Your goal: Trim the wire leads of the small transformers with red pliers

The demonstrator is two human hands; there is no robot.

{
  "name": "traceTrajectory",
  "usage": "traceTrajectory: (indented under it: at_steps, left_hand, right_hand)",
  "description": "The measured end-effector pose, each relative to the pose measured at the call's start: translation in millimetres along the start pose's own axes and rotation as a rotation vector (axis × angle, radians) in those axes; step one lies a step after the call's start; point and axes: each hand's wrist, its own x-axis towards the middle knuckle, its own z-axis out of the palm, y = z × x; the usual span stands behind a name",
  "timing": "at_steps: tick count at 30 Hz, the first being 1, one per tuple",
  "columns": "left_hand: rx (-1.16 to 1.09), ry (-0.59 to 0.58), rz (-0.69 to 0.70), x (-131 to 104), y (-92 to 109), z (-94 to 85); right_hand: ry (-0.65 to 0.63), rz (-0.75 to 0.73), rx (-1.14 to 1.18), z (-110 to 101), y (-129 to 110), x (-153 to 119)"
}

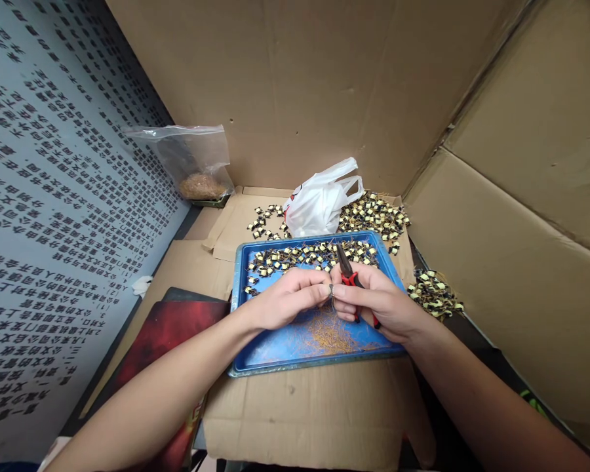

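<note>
Above the middle of the blue tray [270, 357], my left hand [295, 298] is closed, thumb and fingers pinching a small transformer [331, 292] with thin wire leads. My right hand [373, 298] has its thumb and fingertips at the same part's other side. Red-handled pliers [347, 269] rest in that right hand, jaws pointing up and away. Most of the pinched part is hidden by fingertips. Many small yellow-and-black transformers [285, 257] lie along the tray's far side. Copper-coloured wire clippings [332, 333] are scattered on the tray floor near me.
A white plastic bag [317, 203] stands behind the tray, beside a heap of transformers [378, 216]. Another pile [435, 293] lies right. A clear zip bag [201, 170] with copper-coloured bits sits back left. Cardboard walls [314, 85] enclose the back and right; a red-black mat [172, 328] lies left.
</note>
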Motion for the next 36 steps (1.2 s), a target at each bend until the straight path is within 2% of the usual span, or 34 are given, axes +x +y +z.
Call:
traceTrajectory:
  at_steps: [4,7,9,12,15,17,20,24,36]
  left_hand:
    - [0.016,-0.025,0.008,-0.1,0.1,-1.8]
    - [0.051,-0.03,0.015,0.7,0.1,-2.7]
    - [0.102,0.033,0.011,1.9,-1.5,-3.3]
    - [0.198,0.222,0.016,4.3,-6.7,-6.2]
    - [0.254,0.38,0.046,6.7,-12.3,-10.9]
    - [0.27,0.418,0.061,7.6,-14.5,-13.4]
    - [0.286,0.407,0.064,7.7,-15.1,-14.7]
    - [0.286,0.357,0.057,6.5,-13.7,-13.7]
    - [0.273,0.304,0.024,4.8,-5.7,-11.3]
  right_hand:
    - [-0.005,0.009,-0.011,0.6,-0.8,0.4]
    - [0.001,-0.003,-0.138,-2.1,-3.5,-1.2]
    - [0.065,-0.063,-0.367,-5.5,-6.4,-3.7]
    - [0.234,-0.25,-0.806,-11.7,-11.7,-8.2]
    - [0.275,-0.361,-1.089,-18.2,-18.1,-11.6]
    - [0.305,-0.47,-1.27,-22.1,-22.0,-13.0]
    - [0.312,-0.673,-1.474,-25.8,-25.6,-14.1]
    - [0.259,-0.79,-1.548,-24.6,-26.8,-14.5]
    - [0.211,-0.888,-1.528,-20.7,-26.6,-14.9]
